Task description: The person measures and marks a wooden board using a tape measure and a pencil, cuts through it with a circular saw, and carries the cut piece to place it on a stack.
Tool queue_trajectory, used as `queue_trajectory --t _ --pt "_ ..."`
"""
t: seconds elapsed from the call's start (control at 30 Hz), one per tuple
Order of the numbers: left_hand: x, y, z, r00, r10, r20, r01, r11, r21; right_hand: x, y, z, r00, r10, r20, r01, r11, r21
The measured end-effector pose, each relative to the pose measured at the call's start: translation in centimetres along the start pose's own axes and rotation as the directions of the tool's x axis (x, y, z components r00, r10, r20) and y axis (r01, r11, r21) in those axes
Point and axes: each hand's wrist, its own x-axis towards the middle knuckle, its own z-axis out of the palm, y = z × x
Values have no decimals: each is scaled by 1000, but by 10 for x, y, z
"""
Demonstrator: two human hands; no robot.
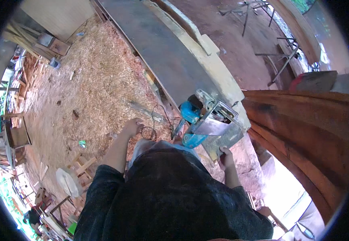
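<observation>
A blue power tool that looks like a circular saw [191, 112] lies on the near end of the bench, its metal base plate [214, 126] turned upward. Beside it, a short, flat greyish board [227, 141] sticks out toward me. My right hand [225, 159] grips the near edge of this board, thumb on top and the other fingers mostly hidden. Left of the saw, my left hand [133, 127] hangs over the floor with its fingers curled and nothing visible in them. A dark power cord [153, 116] loops close by that hand.
The long bench top [158, 44] stretches away from me, with pale timber [190, 40] along its right side. Large reddish-brown planks [299, 132] rise at the right. Wood shavings [98, 88] cover the floor at left. A white round stool [68, 182] stands lower left.
</observation>
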Motion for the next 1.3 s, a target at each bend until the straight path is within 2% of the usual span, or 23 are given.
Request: queue_trajectory --t 0.03,0.13,0.2,0.23,0.27,0.3,0.33,0.37,0.4,0.43,0.5,0.53,0.57,0.63,0.7,0.8,0.87,0.9,1.0,1.1,1.2,1.23,1.3 --pt "-2 -10 5 999 32 -15 -32 999 -4 -4 -3 12 997 -58 52 57 998 20" --pt "-14 -37 10 998 60 9 -60 998 -18 4 -3 2 993 -17 114 28 995 -99" --pt "-24 -49 0 999 19 41 -18 1000 -20 17 4 -2 999 -45 22 49 965 -257" --pt "-29 -57 -4 998 0 64 1 1000 -17 14 1 -1 987 -107 -121 42 893 -448" --pt "-31 -73 -5 994 -70 80 73 997 -36 4 -6 12 972 -174 -161 49 812 -581" --pt "-29 -95 -6 985 -137 102 142 989 -46 7 -7 1 947 -275 -166 44 623 -781" --pt "-25 -119 -8 972 -198 125 205 978 -46 21 4 -28 887 -430 -167 105 541 -834" --pt "-18 -149 -8 975 -174 141 187 978 -89 27 15 -39 781 -608 -142 44 281 -959" --pt "-12 -184 -7 975 -153 161 175 976 -130 -4 7 -6 751 -659 -35 -91 -51 -995" --pt "-8 -216 -11 974 -135 180 167 970 -177 -41 -2 47 791 -608 -63 -180 -134 -974" --pt "-5 -267 -25 970 -123 209 163 968 -190 -95 11 148 845 -527 -91 -184 -126 -975" --pt "-4 -292 -28 969 -126 211 171 962 -213 -108 23 187 831 -550 84 47 -82 -996" --pt "2 -335 -25 967 -42 250 72 991 -115 -141 18 258 808 -540 235 226 -83 -971" --pt "20 -398 -30 947 70 313 -86 996 36 -154 18 333 640 -645 417 354 -233 -906" --pt "25 -414 -48 938 101 331 -131 989 68 -143 -4 377 481 -704 523 327 -409 -852" --pt "26 -386 -70 974 5 225 -12 999 30 -86 -36 399 515 -721 464 -2 -542 -841" --pt "24 -348 -79 984 -156 91 169 972 -164 -48 -53 398 804 -511 305 -96 -617 -781" --pt "23 -337 -80 990 -139 15 138 949 -282 -30 -61 394 903 -387 188 -131 -664 -736" --pt "19 -294 -93 974 -220 46 216 862 -458 4 -73 373 942 -289 171 -86 -699 -710" --pt "22 -281 -103 982 -82 171 187 560 -807 28 -87 371 984 -148 101 -35 -709 -705" --pt "65 -312 -101 984 153 -96 -180 780 -600 22 -93 394 976 -151 -157 -216 -572 -791" --pt "81 -301 -124 749 605 -270 -610 789 76 23 -92 396 971 -188 -146 -226 -539 -811" --pt "132 -278 -172 933 340 -122 -353 930 -105 25 -89 385 955 -260 -143 -253 -462 -850"
